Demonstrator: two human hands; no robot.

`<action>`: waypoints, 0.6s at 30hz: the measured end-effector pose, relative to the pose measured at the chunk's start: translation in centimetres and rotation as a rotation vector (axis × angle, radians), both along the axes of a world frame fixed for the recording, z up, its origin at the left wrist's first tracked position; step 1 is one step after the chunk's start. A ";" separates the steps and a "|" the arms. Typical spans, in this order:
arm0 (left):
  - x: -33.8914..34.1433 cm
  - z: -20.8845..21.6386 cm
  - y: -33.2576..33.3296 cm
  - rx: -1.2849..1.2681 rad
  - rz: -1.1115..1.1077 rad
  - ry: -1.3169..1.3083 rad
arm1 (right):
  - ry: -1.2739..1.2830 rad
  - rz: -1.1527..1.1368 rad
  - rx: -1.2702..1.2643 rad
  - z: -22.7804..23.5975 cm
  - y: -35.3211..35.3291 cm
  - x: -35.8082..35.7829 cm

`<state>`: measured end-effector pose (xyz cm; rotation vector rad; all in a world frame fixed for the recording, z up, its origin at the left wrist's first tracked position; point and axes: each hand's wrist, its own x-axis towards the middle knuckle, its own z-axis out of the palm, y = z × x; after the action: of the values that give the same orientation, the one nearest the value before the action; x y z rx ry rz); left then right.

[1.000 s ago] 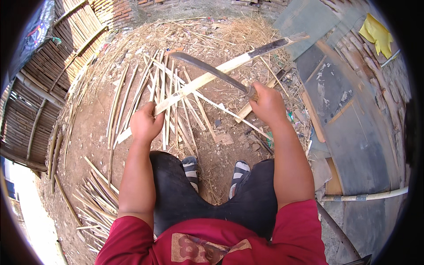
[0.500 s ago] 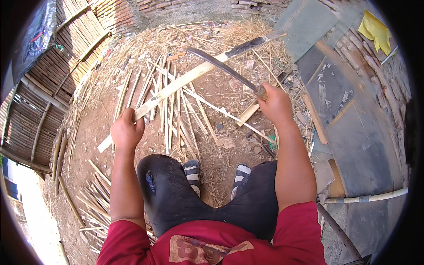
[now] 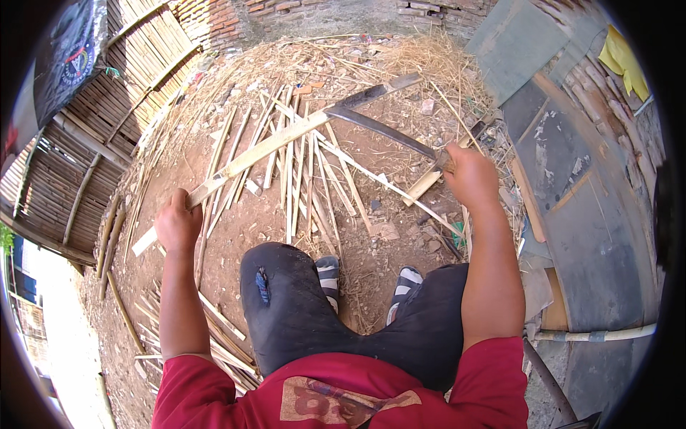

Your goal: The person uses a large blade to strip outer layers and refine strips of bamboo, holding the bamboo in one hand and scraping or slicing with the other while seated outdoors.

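Head view. The left hand (image 3: 179, 220) is closed around a long, flat, pale strip of split wood or bamboo (image 3: 268, 145) close to its near end, a short length of which projects beyond the fist. The strip slants above the bare brown earth ground (image 3: 236, 286) from its left side toward its far edge, where a blackened stretch precedes the paler far tip. The right hand (image 3: 470, 175) is wrapped around the handle of a long, dark, slightly curved metal blade (image 3: 386, 131); the blade's tip overlaps the strip beside the blackened stretch, though whether the two touch cannot be told.

Below the strip, a loose fan of thin pale sticks (image 3: 289, 164) lies across the middle of the ground; a second bundle of narrow pale sticks (image 3: 225, 347) lies toward its near left corner. Dry yellow straw (image 3: 421, 61) is strewn along the far edge, before a red brick wall (image 3: 300, 18). Large flat dark-grey sheets (image 3: 586, 214) cover the right edge.

Markings: a dark hanging banner (image 3: 71, 39), beyond the left edge, carries a round emblem ringed with small lettering; the wearer's red short-sleeved shirt (image 3: 336, 368) bears a tan printed panel with large dark figures.
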<state>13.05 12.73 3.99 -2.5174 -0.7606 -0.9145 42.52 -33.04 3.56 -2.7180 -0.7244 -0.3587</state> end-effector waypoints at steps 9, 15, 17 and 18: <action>-3.5 0.5 2.2 0.095 -0.007 -0.015 | 0.018 -0.068 -0.013 -0.1 -0.2 0.6; -4.6 0.2 2.8 0.113 0.020 0.014 | -0.010 0.065 -0.085 -0.1 1.9 -0.5; -5.0 -0.1 3.1 0.107 0.027 -0.007 | 0.007 -0.004 -0.030 -0.6 0.8 0.3; -5.2 -0.1 3.1 0.107 0.029 -0.007 | 0.015 -0.036 -0.002 -0.7 0.3 0.6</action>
<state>7.89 15.79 3.93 -2.4055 -0.7283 -0.9293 43.14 -32.73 2.85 -2.7358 -0.6728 -0.3462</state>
